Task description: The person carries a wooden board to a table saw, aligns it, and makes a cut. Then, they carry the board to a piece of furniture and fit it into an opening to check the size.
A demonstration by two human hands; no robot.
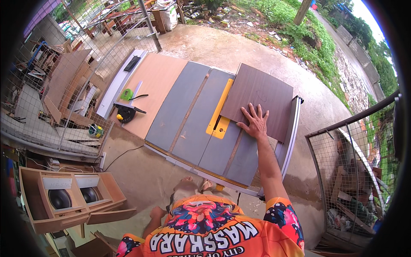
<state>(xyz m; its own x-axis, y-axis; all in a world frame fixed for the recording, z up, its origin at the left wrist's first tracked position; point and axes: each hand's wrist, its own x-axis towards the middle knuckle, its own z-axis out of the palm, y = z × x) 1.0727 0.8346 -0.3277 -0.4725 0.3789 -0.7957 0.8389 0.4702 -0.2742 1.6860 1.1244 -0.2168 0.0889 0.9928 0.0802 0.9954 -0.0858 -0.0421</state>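
My right hand (256, 122) lies flat with fingers spread on a dark brown wood-grain board (259, 92). That board rests on the right part of a grey table saw top (180, 109), its left edge over the yellow insert plate (219, 127). Along the board's right side runs a silver rip fence (291, 128). My left hand (157, 213) hangs low beside my leg, away from the saw; its fingers are too small and hidden to make out.
On the light wood panel (160, 77) left of the saw top are a green tape measure (126, 94) and a black miter gauge (125, 113). A wooden speaker cabinet (77, 197) stands at lower left. Wire mesh panels (355, 171) flank both sides.
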